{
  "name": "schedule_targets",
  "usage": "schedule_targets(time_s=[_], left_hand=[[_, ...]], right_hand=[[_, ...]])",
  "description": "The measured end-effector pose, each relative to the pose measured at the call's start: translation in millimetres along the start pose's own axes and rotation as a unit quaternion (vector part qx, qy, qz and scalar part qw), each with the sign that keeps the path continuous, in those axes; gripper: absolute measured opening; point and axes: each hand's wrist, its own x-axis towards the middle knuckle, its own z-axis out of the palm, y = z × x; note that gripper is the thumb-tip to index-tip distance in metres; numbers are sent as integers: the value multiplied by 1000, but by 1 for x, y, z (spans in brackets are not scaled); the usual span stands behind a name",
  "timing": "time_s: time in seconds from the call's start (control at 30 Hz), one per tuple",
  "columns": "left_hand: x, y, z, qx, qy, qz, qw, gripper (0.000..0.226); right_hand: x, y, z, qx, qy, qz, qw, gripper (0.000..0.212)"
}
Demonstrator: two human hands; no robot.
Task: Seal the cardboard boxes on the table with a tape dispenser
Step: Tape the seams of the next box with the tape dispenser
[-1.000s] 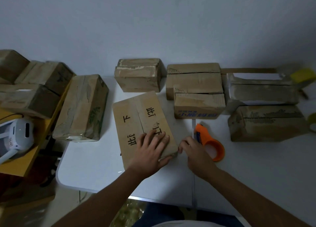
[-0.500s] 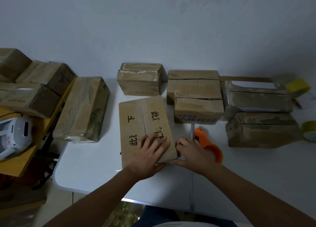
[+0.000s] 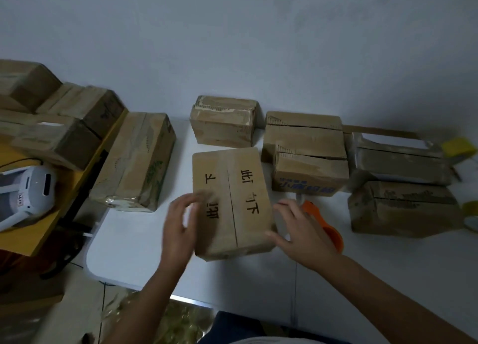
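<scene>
Our left hand (image 3: 181, 222) has come off the top of the printed cardboard box (image 3: 231, 201) and now hangs blurry by its left side, fingers spread and holding nothing. Our right hand (image 3: 300, 229) has slid to the box's right side, fingers apart, thumb touching the near corner. The box has turned a bit, so its middle seam now points more toward us. It sits on the white tabletop (image 3: 144, 240), flaps shut, so we cannot see what is inside. We think we are lining the box up before taping. The orange tape dispenser (image 3: 328, 227) lies just behind our right hand, not held. Next, we think, the right hand must grab it and run tape down the seam. More cardboard boxes wait at the back, like the blue-printed box (image 3: 310, 174), all closed.
</scene>
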Motion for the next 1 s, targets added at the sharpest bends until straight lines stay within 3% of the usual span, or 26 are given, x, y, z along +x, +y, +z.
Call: schedule_targets(time_s=[0.07, 0.13, 0.2, 0.27, 0.37, 0.57, 0.83, 1.0], left_hand=[[-17, -17, -18, -80, 57, -210, 973, 21], [-37, -37, -24, -197, 6, -360, 912, 35], [-53, -48, -26, -305, -50, -433, 846, 52], [-64, -51, -25, -353, -67, -450, 817, 59], [-70, -50, -23, -359, -65, -422, 830, 56], [-77, -48, -23, -336, -52, -371, 864, 16], [-74, -35, -9, -281, 20, -342, 897, 10], [-65, -33, -5, -283, 3, -339, 897, 7]], right_hand=[[7, -20, 5, -10, 39, -54, 998, 66], [15, -43, 20, -33, 8, -118, 992, 66], [26, -61, 39, -82, -35, -176, 980, 68], [37, -72, 52, -141, -65, -203, 967, 72], [44, -74, 61, -210, -81, -210, 951, 75], [38, -76, 69, -250, -71, -198, 945, 73], [33, -74, 71, -233, -63, -177, 954, 71], [33, -76, 74, -229, -59, -170, 957, 70]])
